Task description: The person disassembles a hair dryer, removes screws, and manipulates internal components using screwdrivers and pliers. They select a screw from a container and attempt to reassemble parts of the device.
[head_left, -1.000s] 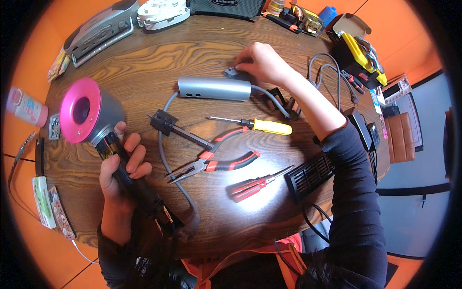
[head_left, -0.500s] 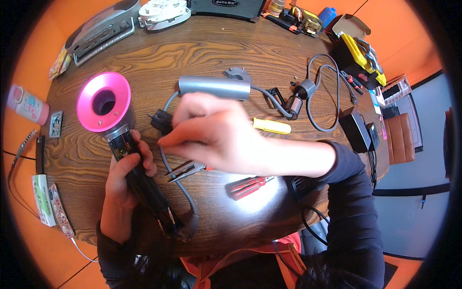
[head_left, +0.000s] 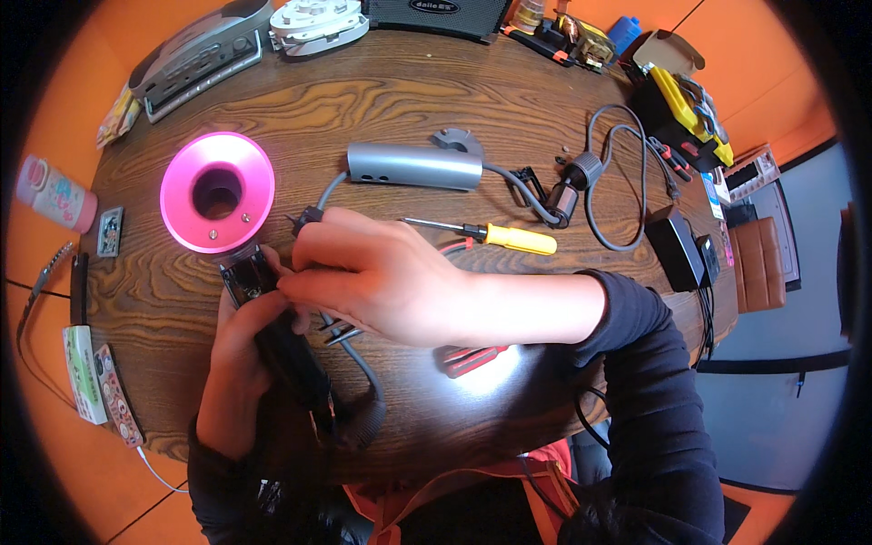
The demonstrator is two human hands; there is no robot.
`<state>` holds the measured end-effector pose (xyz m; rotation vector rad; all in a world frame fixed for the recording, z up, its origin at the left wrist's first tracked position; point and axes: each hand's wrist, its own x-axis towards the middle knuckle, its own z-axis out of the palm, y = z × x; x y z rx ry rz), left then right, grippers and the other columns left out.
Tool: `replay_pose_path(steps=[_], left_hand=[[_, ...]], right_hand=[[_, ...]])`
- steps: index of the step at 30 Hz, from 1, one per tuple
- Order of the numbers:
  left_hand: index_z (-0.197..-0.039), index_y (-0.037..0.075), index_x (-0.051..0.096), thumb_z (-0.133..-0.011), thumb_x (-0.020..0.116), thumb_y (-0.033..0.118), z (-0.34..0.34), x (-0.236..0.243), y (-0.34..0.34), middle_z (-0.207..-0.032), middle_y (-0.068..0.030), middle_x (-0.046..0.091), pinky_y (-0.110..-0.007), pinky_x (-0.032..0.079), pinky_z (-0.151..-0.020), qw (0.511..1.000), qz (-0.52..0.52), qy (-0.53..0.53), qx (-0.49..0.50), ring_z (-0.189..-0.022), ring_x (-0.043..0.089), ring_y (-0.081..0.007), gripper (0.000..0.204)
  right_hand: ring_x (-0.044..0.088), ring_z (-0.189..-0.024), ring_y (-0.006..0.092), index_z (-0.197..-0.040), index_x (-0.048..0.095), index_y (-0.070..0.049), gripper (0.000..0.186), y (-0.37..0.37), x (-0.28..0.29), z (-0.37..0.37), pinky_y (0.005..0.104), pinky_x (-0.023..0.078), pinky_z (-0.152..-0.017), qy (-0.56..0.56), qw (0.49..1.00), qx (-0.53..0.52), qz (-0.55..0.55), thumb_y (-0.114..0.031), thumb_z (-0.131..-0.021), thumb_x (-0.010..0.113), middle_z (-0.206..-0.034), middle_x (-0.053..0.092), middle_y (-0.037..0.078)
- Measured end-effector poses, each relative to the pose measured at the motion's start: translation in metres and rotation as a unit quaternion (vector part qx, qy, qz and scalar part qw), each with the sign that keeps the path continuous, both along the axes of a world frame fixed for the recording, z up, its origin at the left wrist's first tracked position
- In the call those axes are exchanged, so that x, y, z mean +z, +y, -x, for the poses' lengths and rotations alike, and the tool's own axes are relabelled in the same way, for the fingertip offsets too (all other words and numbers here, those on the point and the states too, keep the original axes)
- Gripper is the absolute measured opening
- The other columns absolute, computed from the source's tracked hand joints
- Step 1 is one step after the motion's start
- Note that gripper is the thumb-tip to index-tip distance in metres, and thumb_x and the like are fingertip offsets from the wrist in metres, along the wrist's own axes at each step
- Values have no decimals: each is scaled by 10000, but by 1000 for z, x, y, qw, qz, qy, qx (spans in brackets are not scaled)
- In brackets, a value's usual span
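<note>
My left hand [head_left: 245, 341] is wrapped round the dark handle [head_left: 295, 372] of a hair dryer whose pink ring [head_left: 182, 195] faces up, with two small screws on it. The handle is opened up, showing dark inner parts. My right hand [head_left: 372, 282] is closed in a pinch at the top of that handle; whatever it holds is hidden. Beyond it lie a silver cylinder [head_left: 413, 168] on a grey cord, a grey curved piece [head_left: 450, 141] and a yellow screwdriver [head_left: 520, 239]. Pliers and a red-handled tool [head_left: 463, 361] are partly covered by my right hand and arm.
On the wooden table [head_left: 472, 91], a coiled cord [head_left: 618, 245], black adapter [head_left: 672, 254] and yellow-black toolbox [head_left: 681, 109] are at right. A grey device [head_left: 191, 64] and white appliance [head_left: 313, 32] stand at back. A bottle [head_left: 54, 195] and white box [head_left: 82, 372] sit at left.
My right hand has left the grey curved piece and come down-left to the dryer's handle. The dryer has shifted right and its pink ring now faces more upward.
</note>
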<state>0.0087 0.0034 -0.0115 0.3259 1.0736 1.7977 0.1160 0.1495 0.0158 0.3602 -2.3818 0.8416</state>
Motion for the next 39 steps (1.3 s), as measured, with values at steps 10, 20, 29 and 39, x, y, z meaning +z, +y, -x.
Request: replay_pose_path(steps=[10,20,29,39], left_hand=[[-994,51,434,-685,593,0,0,4,0,-799,-53,520,-273,433,-562,1000,7,-8,15,-671,523,-152,351],[-997,45,477,-718,604,13,12,-9,-3,-855,-91,558,-270,451,-570,999,3,-35,13,-660,542,-146,308],[-1005,26,488,-713,624,3,12,-11,-2,-902,-118,563,-272,457,-608,997,-35,-62,1,-689,545,-135,323],[-996,11,491,-729,617,52,11,-9,-1,-762,-87,554,-259,457,-608,999,-6,-47,-16,-647,536,-153,298]], right_hand=[[433,-584,178,-698,515,-5,121,-6,-2,3,297,380,-486,123,953,-38,-275,-70,-625,586,-671,383,51],[556,-694,204,-941,614,-48,237,26,21,-11,275,453,-582,23,985,-48,-163,-28,-705,623,-785,532,80],[572,-719,257,-812,596,-29,240,30,40,-104,335,485,-612,-347,910,-31,-226,-204,-669,676,-799,554,91],[566,-755,239,-891,551,-34,263,17,23,-121,329,475,-630,-318,916,-97,-226,-116,-671,667,-805,553,95]])
